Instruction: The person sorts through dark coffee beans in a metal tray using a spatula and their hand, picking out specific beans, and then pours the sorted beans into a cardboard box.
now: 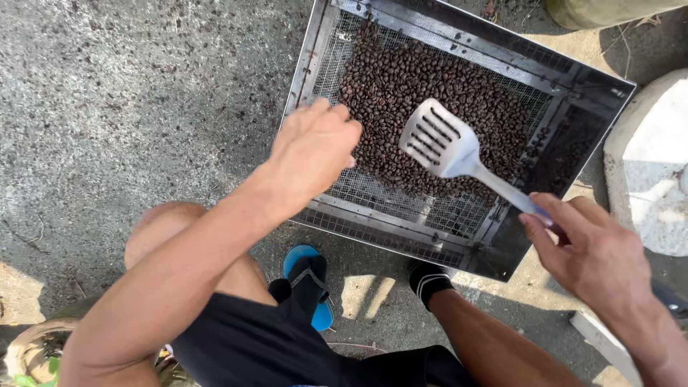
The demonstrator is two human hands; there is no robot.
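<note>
A rectangular metal tray (319, 54) with a wire-mesh bottom lies on the ground, and a heap of dark roasted coffee beans (423, 93) fills its middle. My left hand (315, 147) hovers over the tray's near-left part, fingers bunched downward at the edge of the beans; whether it pinches any beans is hidden. My right hand (591, 254) grips the handle of a slotted metal spatula (441, 140), whose blade is raised just above the beans.
Rough grey concrete ground (129, 107) surrounds the tray. A pale stone block (656, 158) sits at the right. My knees, a blue sandal (308, 276) and a black-socked foot (428, 278) are just below the tray's near edge.
</note>
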